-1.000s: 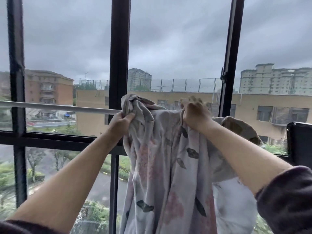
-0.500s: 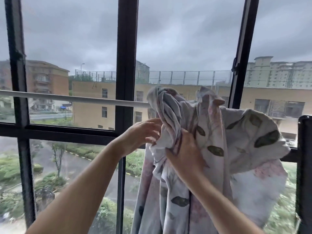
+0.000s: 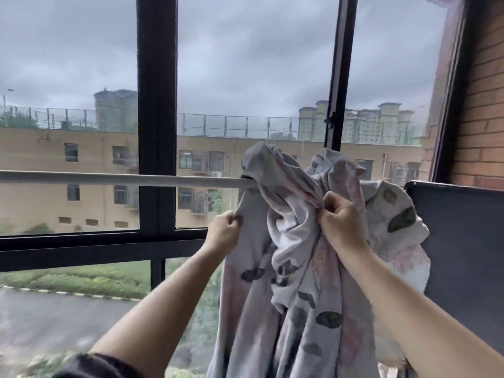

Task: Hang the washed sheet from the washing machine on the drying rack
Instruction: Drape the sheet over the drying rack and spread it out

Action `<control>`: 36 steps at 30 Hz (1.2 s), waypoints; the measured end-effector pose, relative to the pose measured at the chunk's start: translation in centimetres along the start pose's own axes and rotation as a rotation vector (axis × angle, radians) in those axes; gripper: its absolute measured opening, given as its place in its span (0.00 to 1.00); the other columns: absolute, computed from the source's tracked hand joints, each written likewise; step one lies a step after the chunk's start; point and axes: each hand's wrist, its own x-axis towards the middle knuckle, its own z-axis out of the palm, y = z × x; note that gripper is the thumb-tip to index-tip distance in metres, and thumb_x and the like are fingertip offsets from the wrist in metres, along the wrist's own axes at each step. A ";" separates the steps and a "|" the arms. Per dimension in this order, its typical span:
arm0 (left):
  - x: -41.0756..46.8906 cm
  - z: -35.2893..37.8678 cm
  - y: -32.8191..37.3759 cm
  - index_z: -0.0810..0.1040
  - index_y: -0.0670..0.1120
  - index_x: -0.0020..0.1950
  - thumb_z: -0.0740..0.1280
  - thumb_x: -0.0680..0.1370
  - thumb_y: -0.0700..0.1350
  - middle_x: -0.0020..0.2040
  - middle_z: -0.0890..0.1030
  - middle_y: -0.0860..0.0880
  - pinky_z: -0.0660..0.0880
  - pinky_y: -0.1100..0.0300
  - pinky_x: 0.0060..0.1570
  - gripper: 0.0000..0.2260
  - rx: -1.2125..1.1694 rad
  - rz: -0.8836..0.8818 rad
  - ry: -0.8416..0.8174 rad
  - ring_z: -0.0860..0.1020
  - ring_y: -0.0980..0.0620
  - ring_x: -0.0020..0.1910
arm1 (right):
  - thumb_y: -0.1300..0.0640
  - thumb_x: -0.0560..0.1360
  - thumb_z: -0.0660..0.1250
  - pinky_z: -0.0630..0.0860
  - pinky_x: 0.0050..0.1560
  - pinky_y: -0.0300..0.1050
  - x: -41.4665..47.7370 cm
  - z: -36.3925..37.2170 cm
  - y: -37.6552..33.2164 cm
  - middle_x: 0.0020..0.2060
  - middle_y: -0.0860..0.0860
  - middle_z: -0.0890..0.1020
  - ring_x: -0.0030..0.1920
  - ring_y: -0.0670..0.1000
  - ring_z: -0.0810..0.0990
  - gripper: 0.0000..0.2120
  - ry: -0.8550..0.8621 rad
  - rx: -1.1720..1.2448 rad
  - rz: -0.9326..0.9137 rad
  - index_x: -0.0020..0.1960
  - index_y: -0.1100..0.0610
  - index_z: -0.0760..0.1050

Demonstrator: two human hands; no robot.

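A pale sheet printed with dark leaves and pink blooms hangs bunched over the right end of a light metal drying rail in front of the window. Its top folds pile above the rail and the rest falls out of view below. My left hand pinches the sheet's left edge just under the rail. My right hand grips a fold in the middle of the bunch. The rail's right end is hidden by the cloth.
A black window frame with a thick upright and a crossbar stands right behind the rail. A dark panel sits at the right beside the sheet, under a brick wall. The rail's left stretch is bare.
Both hands have dropped from the top of the bunch to below the rail and moved apart. My left hand now holds the left edge; the camera has turned right.
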 end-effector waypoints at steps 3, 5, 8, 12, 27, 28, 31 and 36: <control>2.2 -1.3 0.5 0.72 0.43 0.36 0.56 0.79 0.41 0.38 0.77 0.37 0.70 0.51 0.40 0.13 -0.049 -0.006 0.140 0.74 0.39 0.39 | 0.68 0.71 0.60 0.65 0.30 0.41 2.1 -2.3 -1.5 0.27 0.52 0.70 0.30 0.49 0.67 0.11 0.112 -0.126 -0.005 0.32 0.57 0.68; 3.3 -2.6 1.8 0.78 0.39 0.45 0.57 0.79 0.42 0.44 0.79 0.39 0.71 0.54 0.46 0.12 -0.146 0.025 0.163 0.75 0.44 0.43 | 0.68 0.70 0.60 0.64 0.27 0.38 3.7 -3.6 -2.4 0.27 0.51 0.71 0.30 0.49 0.67 0.12 0.189 -0.163 0.024 0.31 0.56 0.68; 8.2 -3.8 0.2 0.78 0.45 0.47 0.60 0.77 0.50 0.43 0.79 0.44 0.76 0.50 0.48 0.11 -0.348 0.027 0.045 0.77 0.48 0.42 | 0.69 0.68 0.57 0.62 0.24 0.38 6.0 -5.5 -4.2 0.26 0.51 0.69 0.30 0.49 0.66 0.12 0.287 -0.170 0.075 0.31 0.55 0.67; 15.5 -3.9 -3.3 0.76 0.49 0.50 0.58 0.72 0.62 0.46 0.82 0.45 0.80 0.46 0.46 0.19 -0.061 0.019 0.081 0.81 0.44 0.45 | 0.65 0.67 0.55 0.58 0.21 0.36 9.3 -6.9 -6.0 0.27 0.52 0.67 0.31 0.51 0.65 0.08 0.379 -0.080 0.179 0.31 0.57 0.65; -0.4 2.1 2.5 0.73 0.49 0.51 0.67 0.73 0.50 0.46 0.80 0.52 0.76 0.56 0.47 0.10 -0.125 0.348 -0.260 0.79 0.55 0.45 | 0.59 0.79 0.54 0.69 0.41 0.46 8.8 -1.9 -3.7 0.52 0.56 0.77 0.45 0.57 0.76 0.08 0.098 -0.994 -0.235 0.56 0.56 0.69; -0.7 2.7 2.4 0.71 0.50 0.54 0.67 0.73 0.51 0.49 0.78 0.53 0.76 0.56 0.47 0.12 -0.061 0.415 -0.240 0.78 0.55 0.46 | 0.60 0.78 0.56 0.71 0.42 0.47 8.4 -2.2 -3.9 0.51 0.55 0.76 0.46 0.57 0.76 0.08 0.074 -0.952 -0.329 0.53 0.56 0.73; -0.6 3.8 2.0 0.65 0.50 0.60 0.62 0.74 0.53 0.57 0.74 0.50 0.77 0.49 0.43 0.17 0.208 0.511 -0.154 0.78 0.45 0.47 | 0.58 0.77 0.57 0.74 0.51 0.53 6.3 -2.3 -4.8 0.51 0.54 0.76 0.55 0.56 0.73 0.13 -0.043 -0.919 -0.430 0.51 0.58 0.79; -0.1 4.7 2.2 0.67 0.50 0.64 0.63 0.75 0.48 0.68 0.68 0.47 0.75 0.53 0.44 0.18 0.194 0.442 -0.111 0.75 0.46 0.54 | 0.32 0.70 0.56 0.64 0.66 0.59 1.2 0.3 -5.5 0.74 0.54 0.56 0.73 0.58 0.57 0.40 -0.300 -1.263 -0.170 0.75 0.50 0.51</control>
